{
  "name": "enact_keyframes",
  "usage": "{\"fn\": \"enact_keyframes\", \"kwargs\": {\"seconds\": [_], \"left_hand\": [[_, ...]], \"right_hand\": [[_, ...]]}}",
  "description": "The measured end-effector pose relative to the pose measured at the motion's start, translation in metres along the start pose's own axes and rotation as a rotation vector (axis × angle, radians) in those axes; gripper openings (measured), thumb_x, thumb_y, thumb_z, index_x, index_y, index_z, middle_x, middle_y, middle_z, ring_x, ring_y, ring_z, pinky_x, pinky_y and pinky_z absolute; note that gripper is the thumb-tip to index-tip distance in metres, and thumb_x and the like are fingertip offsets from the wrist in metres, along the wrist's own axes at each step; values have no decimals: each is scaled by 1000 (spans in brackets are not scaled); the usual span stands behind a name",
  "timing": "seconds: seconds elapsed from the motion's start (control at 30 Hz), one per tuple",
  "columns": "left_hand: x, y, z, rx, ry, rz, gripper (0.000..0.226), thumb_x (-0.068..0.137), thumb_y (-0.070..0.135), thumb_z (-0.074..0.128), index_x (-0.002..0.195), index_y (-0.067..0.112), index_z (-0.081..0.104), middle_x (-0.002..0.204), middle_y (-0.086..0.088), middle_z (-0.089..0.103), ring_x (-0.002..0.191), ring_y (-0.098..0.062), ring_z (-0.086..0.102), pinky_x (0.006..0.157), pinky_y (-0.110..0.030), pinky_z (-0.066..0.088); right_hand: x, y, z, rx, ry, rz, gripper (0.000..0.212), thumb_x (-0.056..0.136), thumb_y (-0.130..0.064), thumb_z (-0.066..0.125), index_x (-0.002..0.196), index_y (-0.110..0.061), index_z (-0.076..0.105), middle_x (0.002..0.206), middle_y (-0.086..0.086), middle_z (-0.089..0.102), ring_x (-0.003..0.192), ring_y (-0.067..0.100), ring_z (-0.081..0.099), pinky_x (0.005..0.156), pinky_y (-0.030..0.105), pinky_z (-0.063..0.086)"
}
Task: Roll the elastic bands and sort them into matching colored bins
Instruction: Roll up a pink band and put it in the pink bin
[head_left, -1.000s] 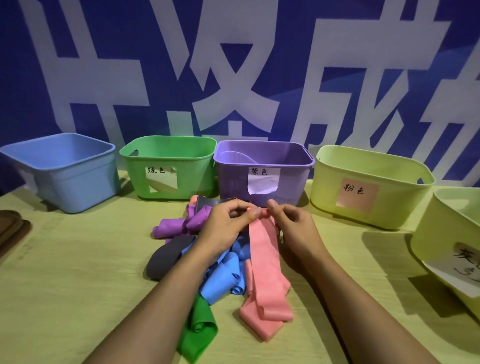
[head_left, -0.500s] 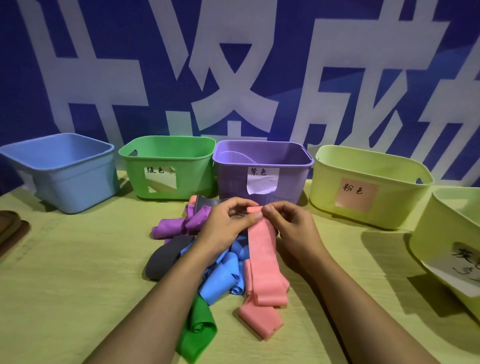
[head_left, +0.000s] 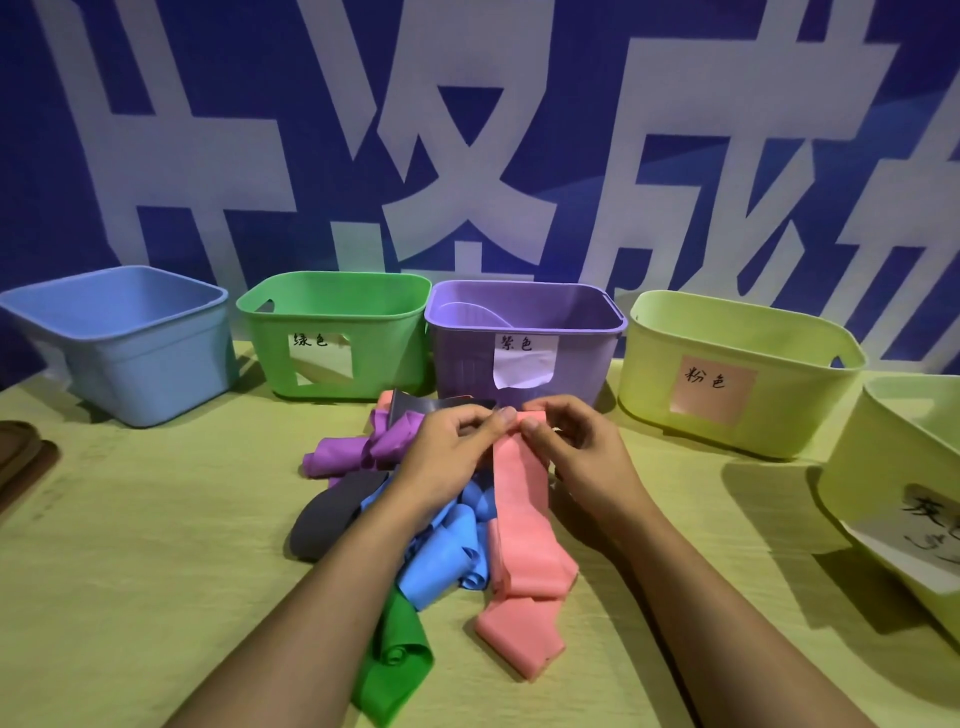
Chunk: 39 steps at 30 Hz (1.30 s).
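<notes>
My left hand (head_left: 451, 451) and my right hand (head_left: 582, 448) both pinch the far end of a pink elastic band (head_left: 522, 525), which is curled into a small roll at my fingertips. The rest of the pink band trails toward me in loose folds. Under it lie blue bands (head_left: 441, 561), a green band (head_left: 392, 660), a dark grey band (head_left: 332, 512) and a purple band (head_left: 353, 449). Bins stand in a row behind: blue (head_left: 130, 343), green (head_left: 332, 332), purple (head_left: 519, 338), and a yellow-green bin with a pink label (head_left: 727, 374).
Another yellow-green bin (head_left: 904, 488) with a white label stands at the right edge. A brown object (head_left: 18, 452) shows at the left edge. A blue and white banner (head_left: 467, 156) rises behind the bins. The table (head_left: 156, 571) has a yellow-green cloth.
The pink band's trailing end has been drawn up the table toward my hands as the roll at my fingertips takes in more band. My hands have stayed in the same spot.
</notes>
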<state>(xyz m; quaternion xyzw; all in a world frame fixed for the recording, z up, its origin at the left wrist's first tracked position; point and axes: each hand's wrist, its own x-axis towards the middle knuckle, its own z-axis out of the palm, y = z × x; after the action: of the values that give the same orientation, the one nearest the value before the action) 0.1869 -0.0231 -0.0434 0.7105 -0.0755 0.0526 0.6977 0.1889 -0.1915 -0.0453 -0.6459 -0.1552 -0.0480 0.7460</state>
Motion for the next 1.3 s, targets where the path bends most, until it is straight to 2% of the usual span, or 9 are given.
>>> {"fn": "enact_keyframes", "kwargs": {"seconds": [0.13,0.23,0.37,0.67,0.87,0.97,1.1,1.2,1.3], "left_hand": [[-1,2,1,3,-16,35,15,96,16,69,105,6,76,94,-2,79,88,-7,71,77,-21,53],[-1,1,0,3,-9,46,16,95,14,71,107,4,75,98,-7,78,89,-11,70,79,-24,55],[0,1,1,-12,-9,66,19,92,11,74,108,2,74,103,-12,77,94,-14,71,85,-28,57],[1,-1,-1,-2,-14,69,21,90,10,76,111,8,73,105,-9,77,100,-17,71,85,-26,56],[-1,2,2,-50,-2,-22,32,88,41,74,103,13,78,100,-16,78,95,-26,73,96,-53,55],[-1,1,1,-13,0,-38,39,86,51,70,98,16,81,97,-11,79,97,-25,74,96,-49,56],[-1,2,0,-45,9,-5,33,87,42,72,99,13,80,97,-10,79,92,-20,73,95,-44,57],[0,1,0,-36,30,23,16,93,25,72,101,14,78,98,-9,79,99,-24,75,99,-49,57],[1,-1,-1,-27,35,43,14,94,19,73,105,12,77,102,-11,79,105,-32,73,99,-52,56]], "right_hand": [[-1,-3,0,8,36,66,30,89,-44,71,90,-14,76,77,6,70,73,19,60,63,32,45],[0,-2,-2,-48,49,121,40,86,-56,68,74,-19,78,60,2,51,62,21,41,53,33,29],[2,0,-3,-117,61,93,48,82,-61,71,70,-15,73,58,-2,53,60,18,44,54,35,32],[4,1,-3,-108,32,33,24,89,-33,76,89,-9,77,86,15,76,77,19,66,71,41,51],[4,3,-3,-103,-6,49,23,87,-28,77,96,-7,75,94,13,77,88,22,71,80,45,55],[5,7,-5,-75,-4,66,15,89,-25,78,95,-11,77,96,16,76,89,24,70,81,44,53],[3,5,-3,-46,-14,25,18,87,-26,79,96,-9,77,97,19,76,89,23,70,80,40,55],[0,-1,-1,-16,6,28,23,94,-20,71,98,2,73,85,14,74,70,10,66,62,20,52],[0,-4,-2,42,64,110,52,94,-42,67,96,10,67,67,11,55,49,11,45,42,22,35]]}}
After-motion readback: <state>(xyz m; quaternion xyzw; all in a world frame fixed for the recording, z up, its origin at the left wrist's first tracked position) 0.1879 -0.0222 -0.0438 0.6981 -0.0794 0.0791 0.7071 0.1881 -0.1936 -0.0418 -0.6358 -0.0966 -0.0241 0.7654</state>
